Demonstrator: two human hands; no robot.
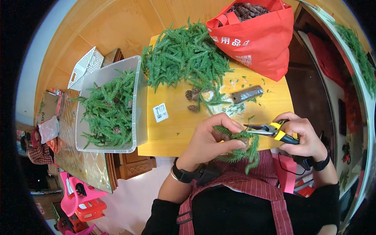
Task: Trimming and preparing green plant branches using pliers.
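My left hand [209, 137] pinches a green artificial pine sprig [252, 150] above the near edge of the yellow table [166, 139]. A brownish lump shows among its needles at my fingertips, but I cannot tell its kind. In my right hand [303, 133] is a pair of pliers [282, 135] with yellow and black handles. The metal jaws reach left to the top of the sprig, close to my left thumb. Whether they grip a stem is too small to tell. Several loose pinecones [192, 108] lie beyond my left hand.
A heap of green sprigs [184, 55] covers the table's far side. Beside it stands a red bag [254, 43] of pinecones. At left, a translucent bin [141, 117] holds sprigs with pinecones. A wrapped brown bundle [247, 94], needle scraps and a white label [160, 112] lie on the table.
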